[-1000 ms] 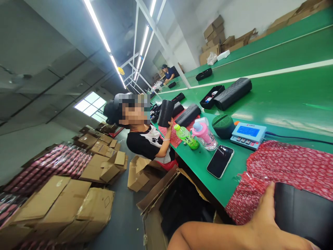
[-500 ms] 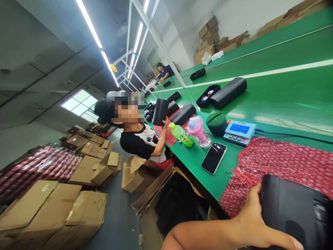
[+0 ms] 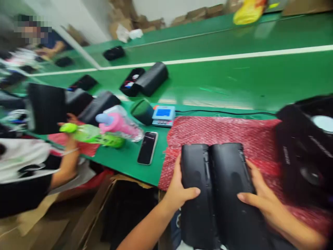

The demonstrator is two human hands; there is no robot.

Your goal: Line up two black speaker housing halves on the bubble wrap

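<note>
the left hand (image 3: 179,189) and right hand (image 3: 260,194) were each closed round an outer flank of two black speaker shells (image 3: 218,194), pressing them together side by side, so neither could roll. the shells were matte, ribbed, rounded and elongated, overhanging the near edge of the green bench (image 3: 234,83) upon red bubble wrap (image 3: 215,130). beyond lay a phone (image 3: 147,147) and a blue meter (image 3: 163,115).

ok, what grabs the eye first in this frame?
Two black casings side by side at bottom centre, gripped by the left hand and right hand. They lie over red bubble wrap on the green table. Left of it, a phone lies flat near a pink bottle.
</note>
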